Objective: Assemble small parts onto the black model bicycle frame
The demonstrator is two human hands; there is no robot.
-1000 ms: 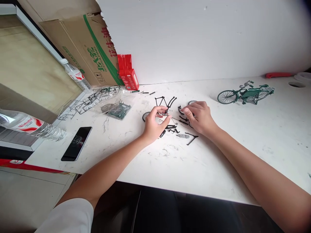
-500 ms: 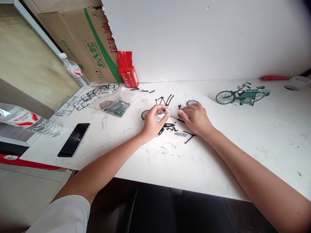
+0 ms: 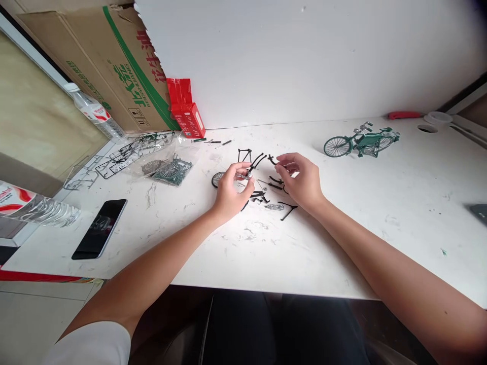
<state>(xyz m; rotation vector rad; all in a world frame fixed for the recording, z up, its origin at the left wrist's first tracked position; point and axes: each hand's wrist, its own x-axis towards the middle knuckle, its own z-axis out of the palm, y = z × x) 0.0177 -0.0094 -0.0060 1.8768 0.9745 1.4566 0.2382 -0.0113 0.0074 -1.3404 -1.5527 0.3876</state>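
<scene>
My left hand (image 3: 231,191) pinches a small silver model bicycle part (image 3: 242,176) between thumb and fingertips; its exact kind is too small to tell. My right hand (image 3: 303,183) has its thumb and fingers closed on a small curved black bicycle part (image 3: 271,159), held up at the fingertips. Around the hands lie loose model pieces: a black forked piece (image 3: 259,161), a black angular frame piece (image 3: 244,152), a spoked wheel (image 3: 217,179) partly behind my left hand, a grey latticed oval piece (image 3: 274,207) and a Y-shaped black piece (image 3: 289,211).
An assembled green model bicycle (image 3: 370,142) stands at the right. On the left are a bag of green parts (image 3: 173,170), part sprues (image 3: 114,165), a phone (image 3: 99,229) and two water bottles (image 3: 57,212). A red box (image 3: 189,119) stands before a carton (image 3: 125,66).
My right hand has lifted the curved black part with its fingertips. My left hand keeps its pinch on the silver part. The whole view has shifted slightly.
</scene>
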